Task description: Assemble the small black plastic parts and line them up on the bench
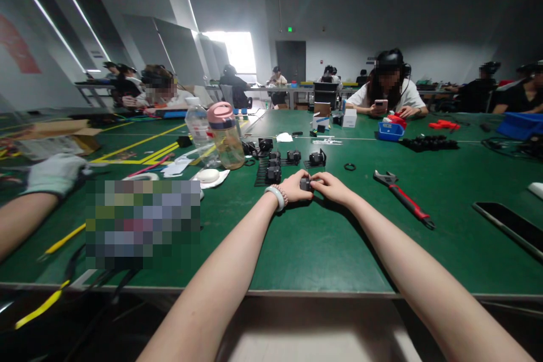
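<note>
Both hands meet over the green table [297, 249]. My left hand [292, 186], with a pale bangle and a beaded bracelet at the wrist, is closed around a small black block-shaped part [305, 183]. From the other side, my right hand [333, 188] pinches at the same part with thumb and forefinger; its other fingers are curled. Just beyond my left hand stand several similar black parts [274, 172], some on black comb-like strips. Another black part [317, 158] lies past my fingers, and a black ring [350, 167] is to the right of it.
An adjustable wrench [409, 203] and a phone [513, 226] lie to the right. A drinking bottle [227, 136], a clear plastic bottle [198, 130] and a white round thing [209, 176] stand left. A co-worker's gloved hand [57, 175] is far left. A blue bin [390, 131] sits ahead.
</note>
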Demonstrator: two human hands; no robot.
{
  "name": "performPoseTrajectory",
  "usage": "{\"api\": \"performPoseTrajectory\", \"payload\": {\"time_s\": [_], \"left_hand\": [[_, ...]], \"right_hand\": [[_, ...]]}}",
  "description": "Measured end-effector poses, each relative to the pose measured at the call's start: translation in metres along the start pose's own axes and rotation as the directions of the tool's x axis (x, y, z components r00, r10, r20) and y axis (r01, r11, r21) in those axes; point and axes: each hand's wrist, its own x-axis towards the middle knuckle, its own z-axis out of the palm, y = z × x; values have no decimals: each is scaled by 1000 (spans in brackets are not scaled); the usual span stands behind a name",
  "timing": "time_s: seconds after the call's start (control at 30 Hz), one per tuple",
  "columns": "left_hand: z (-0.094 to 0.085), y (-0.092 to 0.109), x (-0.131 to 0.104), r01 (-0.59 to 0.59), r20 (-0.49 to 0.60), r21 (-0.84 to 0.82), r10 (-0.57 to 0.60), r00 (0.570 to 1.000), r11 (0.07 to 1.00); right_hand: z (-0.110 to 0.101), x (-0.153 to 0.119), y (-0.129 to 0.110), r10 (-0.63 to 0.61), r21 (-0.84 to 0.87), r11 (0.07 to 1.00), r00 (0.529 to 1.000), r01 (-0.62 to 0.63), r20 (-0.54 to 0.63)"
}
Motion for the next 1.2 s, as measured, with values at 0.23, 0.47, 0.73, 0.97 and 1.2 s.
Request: {"api": "performPoseTrajectory", "payload": {"time_s": [0.23, 0.47, 0.73, 0.97, 1.2], "left_hand": [[-2, 6, -3, 19, 24, -57, -18, 1000, 998], [-3, 6, -4, 23, 18, -30, -22, 1000, 999], [-1, 1, -2, -20, 23, -65, 22, 1000, 998], [0, 1, -2, 1, 25, -62, 1, 1000, 998], [1, 0, -2, -14, 22, -69, 15, 1000, 997]], "right_hand": [[2, 2, 5, 13, 20, 1000, 1000, -13, -17], [5, 2, 9, 48, 191, 981, 999, -47, -2], [0, -2, 4, -39, 357, 934, 995, 2, 97], [2, -1, 6, -55, 335, 942, 995, 25, 81], [3, -2, 6, -61, 313, 949, 996, 36, 71]]}}
